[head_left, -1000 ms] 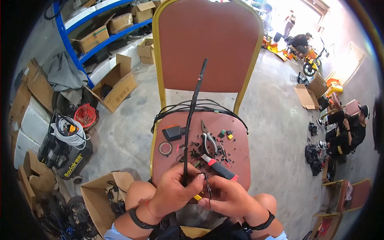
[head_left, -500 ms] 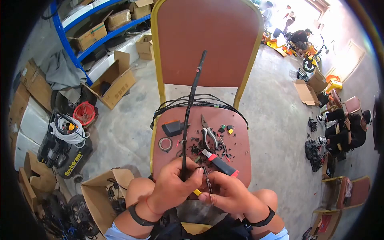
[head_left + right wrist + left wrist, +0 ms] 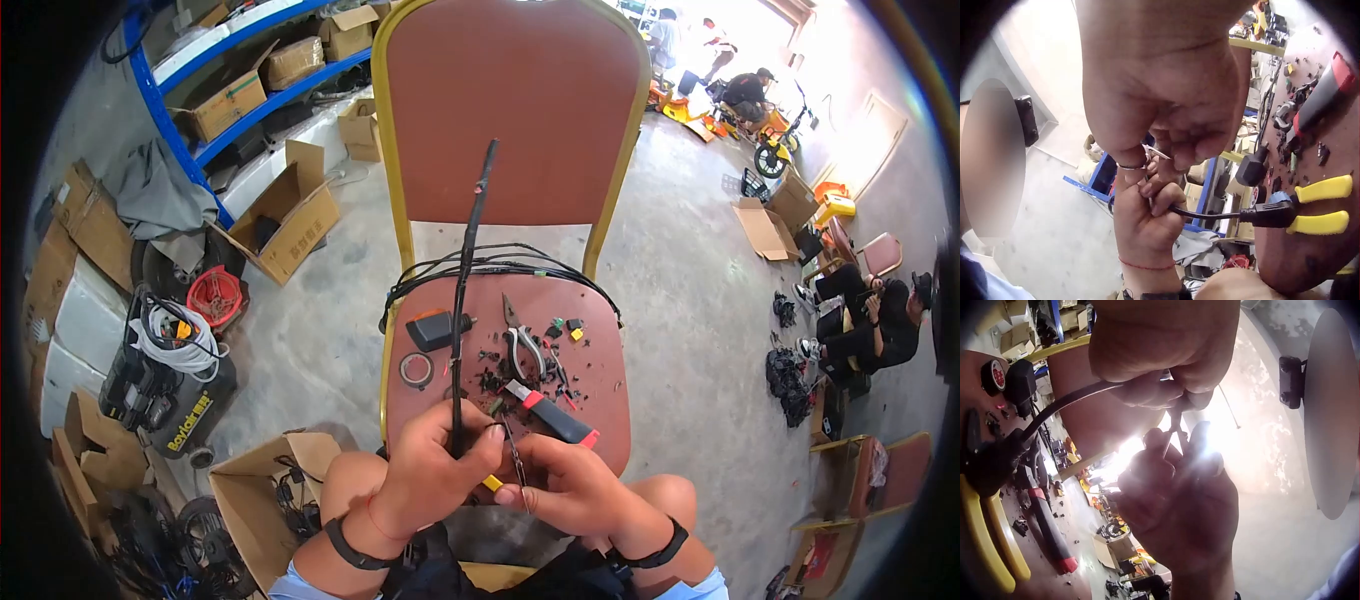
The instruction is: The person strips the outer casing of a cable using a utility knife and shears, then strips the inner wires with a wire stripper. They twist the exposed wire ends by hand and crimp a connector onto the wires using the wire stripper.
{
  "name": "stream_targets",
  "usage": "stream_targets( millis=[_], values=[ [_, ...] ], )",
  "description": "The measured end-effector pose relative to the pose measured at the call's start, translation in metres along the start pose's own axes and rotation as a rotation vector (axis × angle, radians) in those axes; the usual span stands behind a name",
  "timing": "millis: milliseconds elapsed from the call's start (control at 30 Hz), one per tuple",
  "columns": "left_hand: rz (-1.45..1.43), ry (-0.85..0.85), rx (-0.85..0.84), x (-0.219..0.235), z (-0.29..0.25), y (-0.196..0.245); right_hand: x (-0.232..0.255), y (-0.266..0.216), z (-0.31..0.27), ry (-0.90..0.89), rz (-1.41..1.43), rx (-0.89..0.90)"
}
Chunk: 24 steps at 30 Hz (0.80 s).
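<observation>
My left hand (image 3: 445, 465) grips a black cable (image 3: 467, 250), whose long sleeved length rises above the fist in the head view. Its thinner end runs to a black connector (image 3: 1269, 214) in the right wrist view. Between the two hands are thin wires (image 3: 517, 462), held by the left fingertips at one end. My right hand (image 3: 580, 485) pinches the lower part of these wires between thumb and fingers. Below the hands, yellow-handled pliers (image 3: 1322, 190) lie on the chair seat (image 3: 600, 350), mostly hidden in the head view.
On the seat are grey-handled pliers (image 3: 522, 340), a red and black utility knife (image 3: 553, 412), a tape roll (image 3: 416, 370), a black and orange lamp (image 3: 432, 330) and black scraps. Looped cables (image 3: 500, 262) lie along its back. Cardboard boxes (image 3: 285, 225) stand left; a seated person (image 3: 890, 320) is right.
Both hands keep their hold on the cable and wires, with little movement. The cable's upper end has shifted slightly left in the head view.
</observation>
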<state>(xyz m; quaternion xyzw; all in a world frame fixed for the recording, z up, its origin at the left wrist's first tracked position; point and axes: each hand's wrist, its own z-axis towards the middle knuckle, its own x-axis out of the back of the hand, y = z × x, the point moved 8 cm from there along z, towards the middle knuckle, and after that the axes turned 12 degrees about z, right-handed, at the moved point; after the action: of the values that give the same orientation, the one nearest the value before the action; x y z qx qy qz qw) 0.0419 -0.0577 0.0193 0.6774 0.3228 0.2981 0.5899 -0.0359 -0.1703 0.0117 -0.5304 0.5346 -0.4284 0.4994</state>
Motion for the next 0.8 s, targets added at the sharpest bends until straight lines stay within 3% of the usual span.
stream_targets(
  millis=[133,233,333,433,800],
  values=[
    [0.082,0.005,-0.022,0.001,-0.001,-0.004,-0.001,0.011,-0.001,0.000,0.170,0.004],
    [0.038,-0.001,-0.002,0.000,-0.001,-0.005,-0.001,0.010,-0.003,-0.019,0.117,-0.174],
    [0.066,0.022,-0.036,0.002,-0.001,0.001,0.001,0.014,-0.004,-0.025,0.100,-0.128],
    [0.004,0.011,-0.001,0.003,-0.001,0.001,-0.001,0.014,-0.003,-0.011,0.147,-0.194],
    [0.062,0.003,0.021,0.000,-0.002,-0.003,-0.001,0.012,-0.002,-0.010,0.167,-0.002]
  ],
)
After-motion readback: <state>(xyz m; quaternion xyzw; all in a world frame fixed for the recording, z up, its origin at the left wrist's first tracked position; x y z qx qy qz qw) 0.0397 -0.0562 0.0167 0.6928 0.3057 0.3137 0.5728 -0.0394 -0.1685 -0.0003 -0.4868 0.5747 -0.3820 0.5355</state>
